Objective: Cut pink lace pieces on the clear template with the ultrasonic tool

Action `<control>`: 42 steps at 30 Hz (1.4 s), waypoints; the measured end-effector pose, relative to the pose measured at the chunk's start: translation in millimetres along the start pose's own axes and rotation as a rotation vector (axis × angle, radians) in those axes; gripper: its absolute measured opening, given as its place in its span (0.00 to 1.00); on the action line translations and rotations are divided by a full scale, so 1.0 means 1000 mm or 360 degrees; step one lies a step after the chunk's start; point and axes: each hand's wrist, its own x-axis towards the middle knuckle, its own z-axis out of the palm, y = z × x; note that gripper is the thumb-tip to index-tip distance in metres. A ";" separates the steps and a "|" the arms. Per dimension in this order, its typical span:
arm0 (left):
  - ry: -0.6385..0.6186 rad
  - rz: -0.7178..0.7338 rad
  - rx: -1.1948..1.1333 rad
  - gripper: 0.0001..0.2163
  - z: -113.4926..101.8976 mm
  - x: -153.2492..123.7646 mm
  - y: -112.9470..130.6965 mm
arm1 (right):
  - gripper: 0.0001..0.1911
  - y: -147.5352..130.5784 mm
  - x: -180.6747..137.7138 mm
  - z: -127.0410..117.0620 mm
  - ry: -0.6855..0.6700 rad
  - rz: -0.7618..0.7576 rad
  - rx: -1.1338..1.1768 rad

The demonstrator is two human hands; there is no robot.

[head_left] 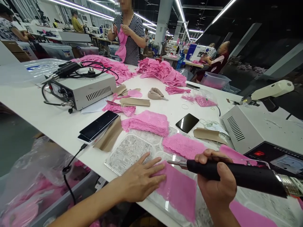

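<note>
My left hand (142, 178) lies flat with fingers spread, its fingertips over the left edge of a pink fabric piece (180, 192). That piece rests on a clear-covered, grey-speckled board (129, 149). In my right hand (219, 183) is a black ultrasonic welding handpiece (234, 173), my fingers wrapped round its handle. Its slim metal tip points left and sits at the piece's upper edge, near my left fingertips; whether it touches the fabric I cannot tell. Just beyond are a pink lace-edged stack (148, 121) and another pink stack (183, 145).
A grey control box (260, 126) stands right, another (92, 88) left. Phones (99, 124) (187, 123), brown card (205, 135) and snips (156, 94) lie around. Pink garment heaps (161, 71) line the far side, where a person in stripes (129, 37) handles pink cloth. A bin (63, 198) stands below left.
</note>
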 end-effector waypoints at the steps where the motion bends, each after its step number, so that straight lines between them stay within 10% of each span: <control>1: -0.0006 0.0003 -0.0001 0.13 0.000 0.000 0.000 | 0.07 0.000 -0.001 0.000 -0.0050 0.0000 -0.0009; 42: -0.0222 -0.0024 -0.0063 0.17 -0.009 0.005 -0.002 | 0.07 0.007 -0.006 0.007 -0.0088 -0.0036 -0.0091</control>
